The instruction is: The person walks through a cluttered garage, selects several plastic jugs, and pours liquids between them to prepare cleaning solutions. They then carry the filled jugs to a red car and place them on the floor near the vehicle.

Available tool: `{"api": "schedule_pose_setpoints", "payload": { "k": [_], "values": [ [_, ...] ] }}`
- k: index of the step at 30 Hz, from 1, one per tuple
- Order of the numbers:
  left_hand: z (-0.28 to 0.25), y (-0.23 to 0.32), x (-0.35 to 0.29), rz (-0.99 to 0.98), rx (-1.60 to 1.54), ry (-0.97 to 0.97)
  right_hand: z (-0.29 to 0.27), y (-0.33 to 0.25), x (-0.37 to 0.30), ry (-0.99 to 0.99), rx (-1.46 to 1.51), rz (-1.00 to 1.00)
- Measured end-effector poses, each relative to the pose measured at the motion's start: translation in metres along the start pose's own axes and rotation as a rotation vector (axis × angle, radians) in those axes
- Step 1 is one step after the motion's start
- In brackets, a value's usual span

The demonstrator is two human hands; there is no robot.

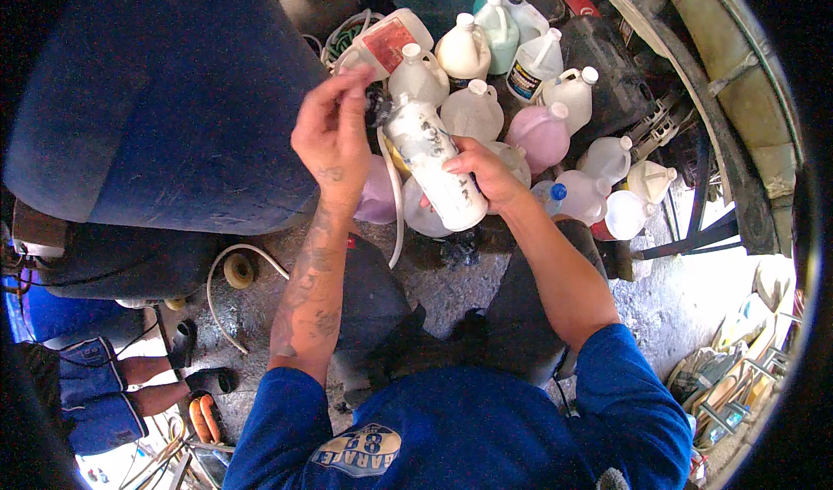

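My right hand (486,173) is wrapped round a white plastic bottle (442,173) with dark smudges on its side. The bottle is tilted, its neck pointing up and left. Beside the neck is a small black piece (378,107), blurred, perhaps a cap. My left hand (334,134) is raised close to that piece, its fingers bent together and partly smeared by motion; what lies between the fingertips is hard to make out. Behind the bottle stand several jugs, among them a clear jug (473,113) and a pink-filled jug (540,134).
A large dark blue seat (173,100) fills the left. A pale hose (393,204) hangs beside the jugs and another hose (227,321) lies on the floor. A person's legs (160,382) show at lower left. Metal framework (703,169) and piled scrap (737,373) stand at right.
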State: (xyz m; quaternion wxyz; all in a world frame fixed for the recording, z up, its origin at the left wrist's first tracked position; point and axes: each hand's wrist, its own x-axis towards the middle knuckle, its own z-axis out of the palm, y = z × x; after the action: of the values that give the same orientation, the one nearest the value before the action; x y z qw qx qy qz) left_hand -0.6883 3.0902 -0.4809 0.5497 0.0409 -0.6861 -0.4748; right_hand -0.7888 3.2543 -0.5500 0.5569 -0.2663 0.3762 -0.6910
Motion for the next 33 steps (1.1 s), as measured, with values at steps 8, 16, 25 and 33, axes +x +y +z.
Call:
{"api": "schedule_pose_setpoints", "payload": {
  "k": [8, 16, 25, 33],
  "values": [
    [-0.027, -0.017, 0.023, 0.350, 0.371, -0.115, -0.001, -0.004, -0.003, -0.044, 0.091, 0.018],
    [-0.005, -0.008, 0.006, -0.365, -0.328, -0.027, 0.005, -0.009, -0.010, 0.008, -0.181, -0.037],
    [0.001, -0.005, 0.007, -0.455, -0.248, -0.123, 0.007, -0.012, -0.008, 0.058, -0.482, -0.162],
    [-0.007, -0.006, 0.005, -0.790, -0.089, -0.307, 0.000, -0.012, -0.005, 0.079, -0.658, -0.223]
  ]
}}
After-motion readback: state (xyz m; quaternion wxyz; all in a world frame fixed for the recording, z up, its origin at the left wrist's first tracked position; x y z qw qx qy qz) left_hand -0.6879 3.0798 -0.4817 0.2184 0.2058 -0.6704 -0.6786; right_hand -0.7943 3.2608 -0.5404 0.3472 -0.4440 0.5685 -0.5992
